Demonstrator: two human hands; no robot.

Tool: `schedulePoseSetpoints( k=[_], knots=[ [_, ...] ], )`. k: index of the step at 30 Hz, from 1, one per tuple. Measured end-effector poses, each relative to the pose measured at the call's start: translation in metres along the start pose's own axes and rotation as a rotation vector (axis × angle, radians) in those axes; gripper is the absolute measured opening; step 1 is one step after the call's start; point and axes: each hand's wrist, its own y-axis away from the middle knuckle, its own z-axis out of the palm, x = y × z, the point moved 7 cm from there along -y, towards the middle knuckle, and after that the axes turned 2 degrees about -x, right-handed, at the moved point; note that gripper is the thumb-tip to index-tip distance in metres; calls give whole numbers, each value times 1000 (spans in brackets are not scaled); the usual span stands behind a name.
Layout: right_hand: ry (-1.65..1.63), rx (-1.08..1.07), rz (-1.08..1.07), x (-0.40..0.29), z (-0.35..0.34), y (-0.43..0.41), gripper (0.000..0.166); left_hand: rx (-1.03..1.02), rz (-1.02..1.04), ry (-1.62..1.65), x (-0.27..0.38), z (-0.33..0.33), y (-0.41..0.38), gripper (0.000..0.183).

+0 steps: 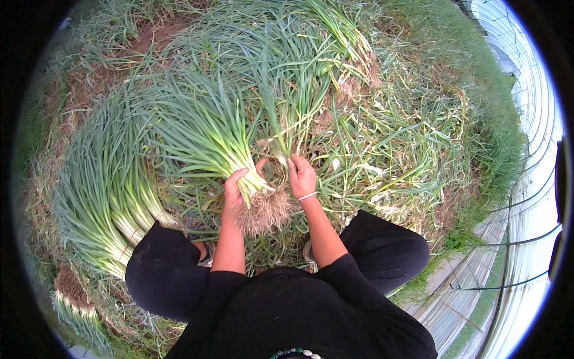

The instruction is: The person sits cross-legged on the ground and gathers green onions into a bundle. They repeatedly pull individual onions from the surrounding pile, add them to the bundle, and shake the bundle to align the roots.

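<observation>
A thick bunch of green onions [219, 139] is gripped near its white base by my left hand [234, 190]. Its leaves fan out up and to the left, and a mass of pale, dry roots [267, 213] hangs below the grip. My right hand [302, 176], with a light band at the wrist, pinches the lower stem of a single green onion [281, 142] just right of the bunch. Part of that stem is hidden behind the fingers. Beyond my hands lie more loose green onions [287, 72] with their leaves spread flat.
Several tied bundles of green onions [121, 211] lie by my left knee. Another bundle [78, 305] rests at lower left, roots upward. Unsorted stalks [345, 40] lie at the upper right. Stripped leaf litter [381, 157] covers the ground to the right. Clear plastic greenhouse sheeting [533, 157] curves beyond the grass.
</observation>
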Motion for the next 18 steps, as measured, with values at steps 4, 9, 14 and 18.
schedulePoseSetpoints(
  k=[4,9,14,18],
  knots=[
    [81,-240,-91,-41,11,36,21,42,106,63,4,9,15,43],
    [170,-149,-212,-66,-16,55,18,61,47,49,1,-3,32,37],
    [502,216,-83,1,-83,74,16,42,96,96,18,12,61,35],
    [797,-306,738,117,-139,104,34,44,199,144,40,29,82,34]
  ],
)
